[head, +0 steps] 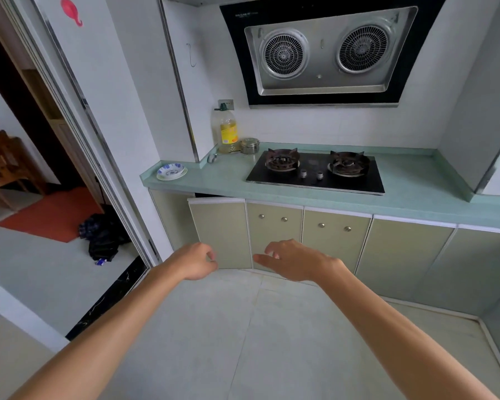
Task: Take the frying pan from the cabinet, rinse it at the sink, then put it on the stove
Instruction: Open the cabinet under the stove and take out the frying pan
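Pale green cabinet doors (274, 232) run under a teal counter, and the leftmost door (220, 232) stands slightly ajar with a dark gap above it. A black two-burner gas stove (315, 171) is set into the counter above them. No frying pan or sink is in view. My left hand (195, 261) hovers in front of the ajar door's lower part, fingers loosely curled and holding nothing. My right hand (293, 261) reaches out beside it in front of the second door, fingers spread and empty.
A blue-patterned bowl on a plate (171, 171), an oil bottle (227, 129) and a small metal pot (249, 145) stand on the teal counter (410, 186) left of the stove. A range hood (324, 50) hangs above. A sliding doorway (78, 134) opens on the left, with dark bags (103, 235) on the floor.
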